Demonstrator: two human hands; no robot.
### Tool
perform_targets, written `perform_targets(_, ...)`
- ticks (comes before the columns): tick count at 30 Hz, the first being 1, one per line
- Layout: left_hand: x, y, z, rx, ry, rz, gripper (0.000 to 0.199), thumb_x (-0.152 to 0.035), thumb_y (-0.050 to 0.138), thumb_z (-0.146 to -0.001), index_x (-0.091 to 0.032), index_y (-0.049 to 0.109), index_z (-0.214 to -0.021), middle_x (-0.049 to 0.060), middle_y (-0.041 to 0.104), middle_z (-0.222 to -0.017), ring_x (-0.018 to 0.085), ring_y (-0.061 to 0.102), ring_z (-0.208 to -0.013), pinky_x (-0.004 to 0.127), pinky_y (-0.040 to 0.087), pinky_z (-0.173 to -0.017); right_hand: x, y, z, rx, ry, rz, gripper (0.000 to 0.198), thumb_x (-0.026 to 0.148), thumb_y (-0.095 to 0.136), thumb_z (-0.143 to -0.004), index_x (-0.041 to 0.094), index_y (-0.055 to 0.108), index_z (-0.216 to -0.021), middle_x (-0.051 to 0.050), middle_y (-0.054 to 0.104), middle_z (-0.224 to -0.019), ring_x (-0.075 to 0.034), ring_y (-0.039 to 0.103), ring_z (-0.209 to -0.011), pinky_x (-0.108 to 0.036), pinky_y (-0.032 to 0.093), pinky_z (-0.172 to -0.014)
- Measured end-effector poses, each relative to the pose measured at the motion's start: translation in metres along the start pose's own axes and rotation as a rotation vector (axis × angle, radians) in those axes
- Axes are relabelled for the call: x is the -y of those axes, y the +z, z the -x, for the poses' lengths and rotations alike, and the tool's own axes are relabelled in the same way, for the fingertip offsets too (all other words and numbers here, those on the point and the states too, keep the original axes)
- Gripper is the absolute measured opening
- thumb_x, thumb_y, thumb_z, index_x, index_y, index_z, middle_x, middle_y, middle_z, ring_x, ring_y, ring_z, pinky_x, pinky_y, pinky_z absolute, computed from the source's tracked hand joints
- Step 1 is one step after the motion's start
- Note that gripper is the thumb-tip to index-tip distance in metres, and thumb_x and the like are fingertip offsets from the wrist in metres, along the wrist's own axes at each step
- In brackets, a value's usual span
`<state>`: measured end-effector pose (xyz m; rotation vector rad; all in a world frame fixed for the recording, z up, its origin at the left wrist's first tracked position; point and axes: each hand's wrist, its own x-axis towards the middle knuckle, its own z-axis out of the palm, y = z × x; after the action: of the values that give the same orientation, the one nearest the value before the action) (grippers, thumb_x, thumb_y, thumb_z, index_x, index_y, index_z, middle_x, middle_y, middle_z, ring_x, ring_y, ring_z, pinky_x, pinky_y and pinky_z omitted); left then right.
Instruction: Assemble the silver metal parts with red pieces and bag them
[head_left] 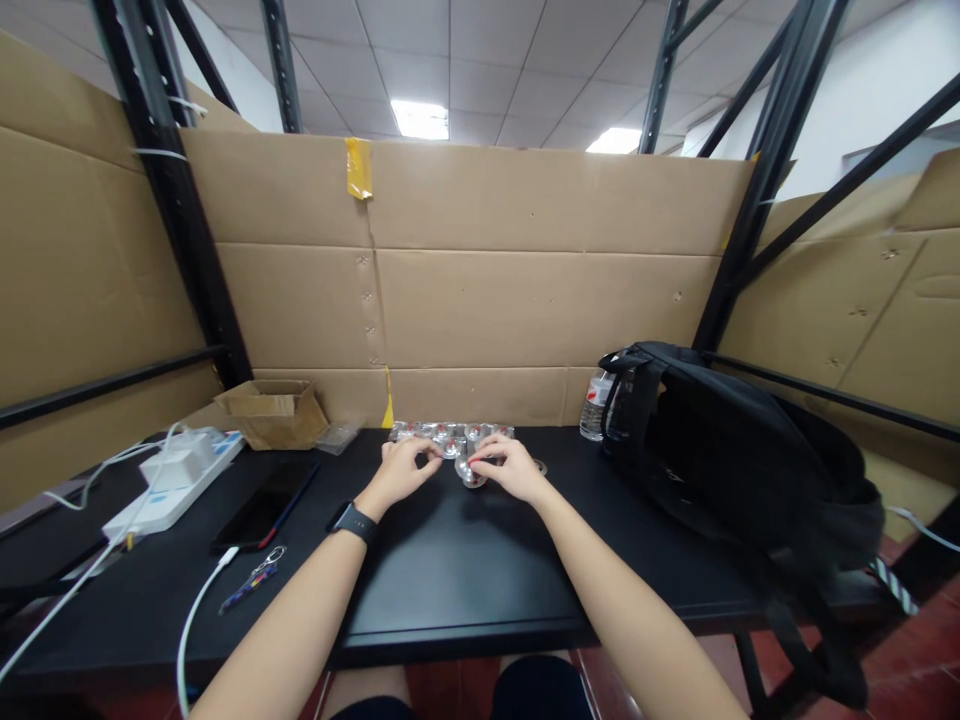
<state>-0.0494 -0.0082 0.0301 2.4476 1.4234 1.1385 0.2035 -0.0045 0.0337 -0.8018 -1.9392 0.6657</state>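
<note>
On the black tabletop (457, 560), near a shiny row (450, 446), a clear round piece (468, 475) shows red where the right hand (514, 466) pinches it; whether the curled left hand (403, 470) holds anything, I cannot tell.

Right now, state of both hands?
Left hand: curled, near-pinch; whether it holds anything can't be told.
Right hand: near-pinch at a clear round piece; grip can't be told.

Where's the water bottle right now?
In the head view, the water bottle stands toward the back of the desk, right of the right hand and beside the black backpack.
</note>
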Motion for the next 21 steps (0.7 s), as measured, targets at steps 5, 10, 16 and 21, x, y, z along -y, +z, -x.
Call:
perform_targets(5,-0.019,0.008,-0.001,0.052,0.056,0.298,0.025,-0.043,0.064,-0.089,-0.024,0.075,-0.099,0.005,0.076,-0.104,0.023,0.068,-0.099,0.036,0.049,-0.093,0.004,0.010,-0.004,-0.189,0.042,-0.201,0.018,0.038,0.077,-0.078,0.022,0.079,-0.085,-0.008,0.071,-0.096,-0.024,0.065,-0.096,-0.036,0.051,-0.085)
perform_targets(10,-0.033,0.014,-0.003,0.046,0.076,0.423,0.025,-0.043,0.064,-0.090,-0.022,0.076,-0.096,0.004,0.077,-0.103,0.023,0.069,-0.099,0.035,0.049,-0.094,0.007,0.019,-0.002,-0.103,0.099,-0.334,0.022,0.040,0.079,-0.075,0.020,0.076,-0.085,-0.008,0.074,-0.093,-0.024,0.069,-0.089,-0.038,0.054,-0.085)
perform_targets(16,-0.033,0.016,-0.002,-0.024,0.097,0.353,0.019,-0.037,0.065,-0.090,-0.022,0.077,-0.092,0.005,0.077,-0.097,0.022,0.069,-0.092,0.034,0.051,-0.089,0.012,0.020,0.000,-0.036,0.209,-0.454,0.033,0.043,0.082,-0.070,0.018,0.070,-0.087,-0.009,0.074,-0.106,-0.023,0.073,-0.086,-0.036,0.058,-0.080)
perform_targets(21,-0.029,0.013,-0.002,-0.064,0.193,0.215,0.013,-0.029,0.068,-0.086,-0.022,0.077,-0.090,0.005,0.076,-0.092,0.021,0.068,-0.090,0.033,0.050,-0.086,0.009,0.020,0.003,0.046,0.169,-0.413,0.047,0.035,0.088,-0.062,0.020,0.063,-0.099,-0.007,0.072,-0.108,-0.021,0.074,-0.084,-0.032,0.059,-0.076)
